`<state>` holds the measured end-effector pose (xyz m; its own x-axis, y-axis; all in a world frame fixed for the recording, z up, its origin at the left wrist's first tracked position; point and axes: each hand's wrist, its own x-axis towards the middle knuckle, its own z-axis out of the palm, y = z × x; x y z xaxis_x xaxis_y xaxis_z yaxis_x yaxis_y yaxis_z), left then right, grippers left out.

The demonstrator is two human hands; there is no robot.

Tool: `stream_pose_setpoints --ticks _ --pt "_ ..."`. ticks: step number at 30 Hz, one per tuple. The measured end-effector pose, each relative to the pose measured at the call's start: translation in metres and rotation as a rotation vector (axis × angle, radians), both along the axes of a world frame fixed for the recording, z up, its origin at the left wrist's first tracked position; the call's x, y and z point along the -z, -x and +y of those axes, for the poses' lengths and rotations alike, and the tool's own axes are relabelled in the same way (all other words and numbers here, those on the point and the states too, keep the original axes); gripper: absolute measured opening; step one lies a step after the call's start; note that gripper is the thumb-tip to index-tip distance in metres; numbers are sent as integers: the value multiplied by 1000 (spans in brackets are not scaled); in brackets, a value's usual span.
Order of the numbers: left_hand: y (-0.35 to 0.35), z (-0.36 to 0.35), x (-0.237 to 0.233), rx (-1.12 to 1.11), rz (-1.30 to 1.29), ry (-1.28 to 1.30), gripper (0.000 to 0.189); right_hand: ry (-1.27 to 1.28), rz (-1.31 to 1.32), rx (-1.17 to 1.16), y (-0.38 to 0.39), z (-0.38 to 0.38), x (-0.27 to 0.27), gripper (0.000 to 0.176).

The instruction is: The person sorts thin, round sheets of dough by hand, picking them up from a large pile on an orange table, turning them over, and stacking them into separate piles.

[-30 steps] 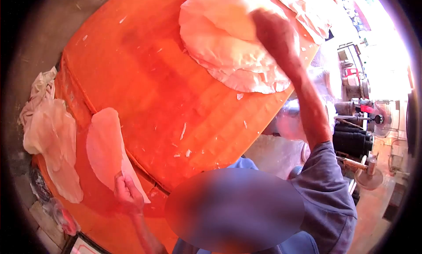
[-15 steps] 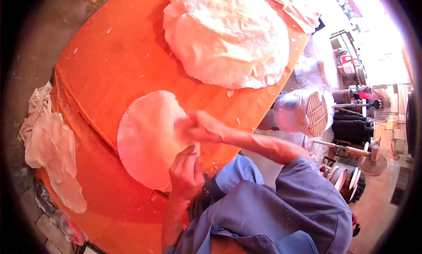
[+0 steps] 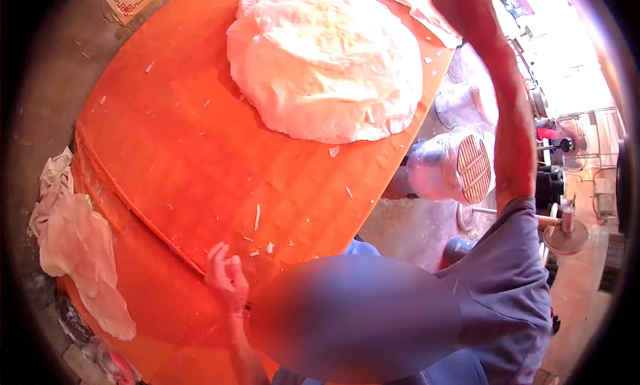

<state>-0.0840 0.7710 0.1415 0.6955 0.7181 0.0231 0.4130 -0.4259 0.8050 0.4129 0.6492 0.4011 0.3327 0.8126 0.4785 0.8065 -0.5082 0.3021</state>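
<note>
Low in the view, my left hand point(image 3: 228, 278) hovers by the raised seam of the orange-covered table point(image 3: 173, 158). Its fingers are loosely bent and apart, with nothing visible in them. My right arm stretches far forward and up. The right hand point(image 3: 460, 8) is cut by the top edge, beside a pale sheet point(image 3: 420, 12) at the table's far right corner; its fingers are hidden. A stack of thin, round pale dough sheets point(image 3: 327, 65) lies on the far part of the table. Small dough scraps point(image 3: 257, 216) dot the surface near my left hand.
Crumpled pale sheets point(image 3: 80, 245) hang over the table's left edge. Right of the table stands a plastic-wrapped drum with a slatted round lid point(image 3: 474, 168). Further right is a rod with a round disc point(image 3: 567, 235). A blurred oval hides the lower middle.
The single round dough sheet under my hands is gone from the near table. My right hand has swung up to the top edge. My left hand has moved left and its fingers have spread.
</note>
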Motion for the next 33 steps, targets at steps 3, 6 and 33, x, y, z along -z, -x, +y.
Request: stream_pose_setpoints --ticks 3,6,33 --pt "18 21 4 -81 85 -59 26 195 -35 58 -22 -15 113 37" --pt "46 45 22 -155 171 -132 29 386 571 122 -22 -44 252 65" --pt "215 313 34 -437 511 -870 11 54 1007 -98 118 77 216 35"
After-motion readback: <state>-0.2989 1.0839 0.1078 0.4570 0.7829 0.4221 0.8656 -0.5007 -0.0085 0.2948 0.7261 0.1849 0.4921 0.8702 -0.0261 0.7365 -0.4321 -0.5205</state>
